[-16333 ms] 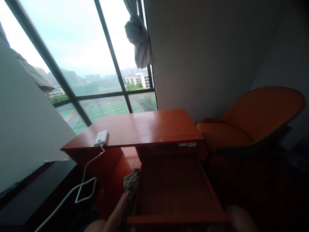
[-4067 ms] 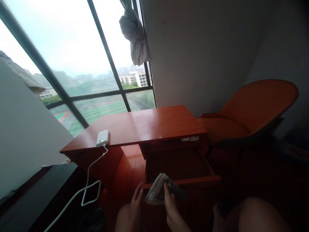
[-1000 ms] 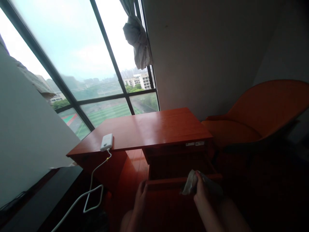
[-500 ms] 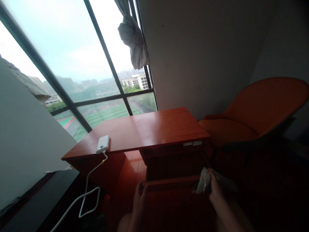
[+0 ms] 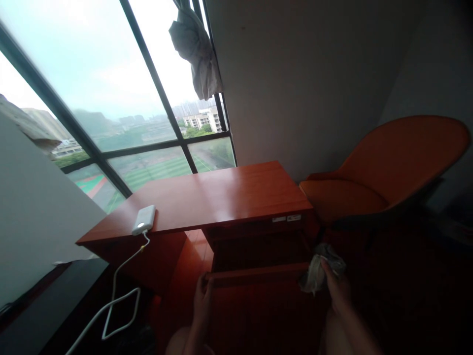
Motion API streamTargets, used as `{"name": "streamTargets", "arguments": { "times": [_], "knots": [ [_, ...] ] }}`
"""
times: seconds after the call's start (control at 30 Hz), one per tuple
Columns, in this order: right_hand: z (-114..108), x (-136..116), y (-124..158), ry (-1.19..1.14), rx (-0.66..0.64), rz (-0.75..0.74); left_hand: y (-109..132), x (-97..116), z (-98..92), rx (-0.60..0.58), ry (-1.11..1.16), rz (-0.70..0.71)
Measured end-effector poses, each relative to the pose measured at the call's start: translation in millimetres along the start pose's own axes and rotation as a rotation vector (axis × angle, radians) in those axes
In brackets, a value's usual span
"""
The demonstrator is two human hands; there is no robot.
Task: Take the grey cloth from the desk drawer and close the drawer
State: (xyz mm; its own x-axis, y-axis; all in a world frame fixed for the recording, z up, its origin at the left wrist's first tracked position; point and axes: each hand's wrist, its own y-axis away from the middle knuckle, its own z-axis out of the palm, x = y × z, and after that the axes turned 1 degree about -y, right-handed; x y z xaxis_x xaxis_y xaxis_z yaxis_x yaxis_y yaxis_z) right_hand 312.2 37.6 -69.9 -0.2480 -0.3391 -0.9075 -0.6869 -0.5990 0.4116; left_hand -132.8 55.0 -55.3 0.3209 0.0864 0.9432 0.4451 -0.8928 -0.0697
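Observation:
A reddish-brown wooden desk (image 5: 225,197) stands before me with its drawer (image 5: 258,274) pulled out. My left hand (image 5: 202,294) is closed around the left end of the drawer's front panel. At the panel's right end, my right hand (image 5: 333,285) grips a crumpled greyish-white cloth (image 5: 317,274), which hangs over the drawer's corner. Shadow hides most of the drawer's inside, and I cannot make out anything in it.
On the desk's left part lies a white power bank (image 5: 145,219), its white cable (image 5: 115,276) hanging down to the lower left. An orange chair (image 5: 399,167) stands right of the desk. A dark flat surface (image 5: 55,301) is at left, and a window (image 5: 111,98) lies behind.
The cloth has bunched up around my right hand, its trailing end drawn in. My left hand keeps its hold on the drawer. The whole view has shifted slightly.

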Motion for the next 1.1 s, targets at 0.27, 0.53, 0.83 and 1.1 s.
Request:
{"name": "streamTargets", "arguments": {
  "times": [0.27, 0.53, 0.83, 1.1],
  "knots": [
    [0, 0, -11, -0.683, -0.044, 0.306, -21, 11, 13.5, -0.004, 0.014, 0.022],
    [2, -2, -10, -0.708, -0.05, 0.329, -51, 30, 35.5, -0.003, 0.07, 0.03],
    [5, -8, -3, -0.756, -0.078, 0.375, -74, 27, 45.5, 0.001, 0.071, -0.043],
    [8, -9, 2, -0.782, -0.083, 0.335, -70, 23, 65.4, 0.09, 0.066, -0.156]
  ]
}}
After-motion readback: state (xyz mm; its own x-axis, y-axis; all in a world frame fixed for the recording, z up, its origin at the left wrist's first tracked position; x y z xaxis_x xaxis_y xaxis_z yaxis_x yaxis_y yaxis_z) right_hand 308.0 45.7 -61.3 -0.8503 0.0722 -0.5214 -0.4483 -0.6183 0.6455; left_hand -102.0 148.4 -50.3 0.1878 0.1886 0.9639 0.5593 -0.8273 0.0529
